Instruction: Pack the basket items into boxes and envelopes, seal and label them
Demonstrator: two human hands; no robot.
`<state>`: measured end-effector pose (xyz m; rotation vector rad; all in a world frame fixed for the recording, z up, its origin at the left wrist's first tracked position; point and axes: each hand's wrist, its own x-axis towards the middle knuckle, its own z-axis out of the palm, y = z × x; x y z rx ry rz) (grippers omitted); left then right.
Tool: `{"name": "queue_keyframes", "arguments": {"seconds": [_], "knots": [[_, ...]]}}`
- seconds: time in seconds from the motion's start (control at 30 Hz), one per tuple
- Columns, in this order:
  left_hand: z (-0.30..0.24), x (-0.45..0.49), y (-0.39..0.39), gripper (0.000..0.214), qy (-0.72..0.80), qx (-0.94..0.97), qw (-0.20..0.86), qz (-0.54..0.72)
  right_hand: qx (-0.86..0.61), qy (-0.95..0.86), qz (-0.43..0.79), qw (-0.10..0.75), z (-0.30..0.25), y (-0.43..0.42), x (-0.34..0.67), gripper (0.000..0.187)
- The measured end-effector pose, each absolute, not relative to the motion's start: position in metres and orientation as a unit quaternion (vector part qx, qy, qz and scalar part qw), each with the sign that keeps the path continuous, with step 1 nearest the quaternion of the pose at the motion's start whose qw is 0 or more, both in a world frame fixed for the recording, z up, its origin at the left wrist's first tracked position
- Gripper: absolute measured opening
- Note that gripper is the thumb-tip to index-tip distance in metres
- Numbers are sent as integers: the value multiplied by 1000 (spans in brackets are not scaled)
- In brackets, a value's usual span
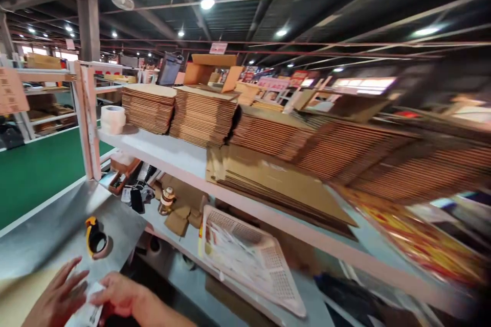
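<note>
At the lower left, my right hand (120, 296) pinches a white slip with dark print (92, 311) between thumb and fingers. My left hand (61, 294) is just left of the slip with its fingers spread; whether it touches the slip's edge I cannot tell. Beyond both hands, a yellow-and-black tape dispenser (94, 237) with a roll of tape rests on the grey metal tabletop (49, 225). A tan, board-like surface (19, 291) shows beside the left hand. The bottom edge of the view cuts off part of the slip and both wrists.
A white shelf (184, 156) bears stacks of flat cardboard (203, 115) and white tape rolls (112, 119). On the lower shelf are a white plastic basket (286, 286) holding pale slips and a wound roll (167, 199). A white post (85, 117) rises at left. The right side is blurred.
</note>
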<state>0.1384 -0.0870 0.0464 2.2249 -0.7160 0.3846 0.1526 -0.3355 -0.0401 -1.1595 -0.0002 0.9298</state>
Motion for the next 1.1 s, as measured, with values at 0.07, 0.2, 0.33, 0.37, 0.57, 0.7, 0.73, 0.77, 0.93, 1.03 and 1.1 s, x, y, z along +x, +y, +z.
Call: {"name": "queue_keyframes", "arguments": {"seconds": [0.07,0.2,0.33,0.37,0.57,0.7,0.73,0.77,0.93,1.03,1.1], "knots": [[35,153,-117,24,-211,865,427,155,-532,58,337,774,-33,-364,146,65],[57,151,-182,65,8,801,599,-2,-492,143,123,850,0,-400,132,74],[68,140,-245,73,11,722,637,-271,-490,106,108,859,27,-415,120,66],[64,139,-256,69,36,715,640,-279,-493,105,115,856,29,-418,117,65],[42,128,-280,44,148,687,679,-212,-475,121,137,861,19,-448,100,62],[39,120,-292,36,179,678,683,-203,-479,140,149,854,14,-466,93,60],[38,119,-296,36,182,679,682,-203,-478,144,151,853,14,-470,92,59],[38,117,-300,37,184,680,681,-202,-475,147,153,854,13,-474,91,58],[37,110,-320,40,195,682,676,-201,-470,152,166,853,9,-493,90,57],[36,104,-328,38,206,682,673,-198,-475,150,182,848,5,-503,90,58],[32,101,-333,39,218,677,675,-194,-482,147,190,843,2,-509,90,57]]}}
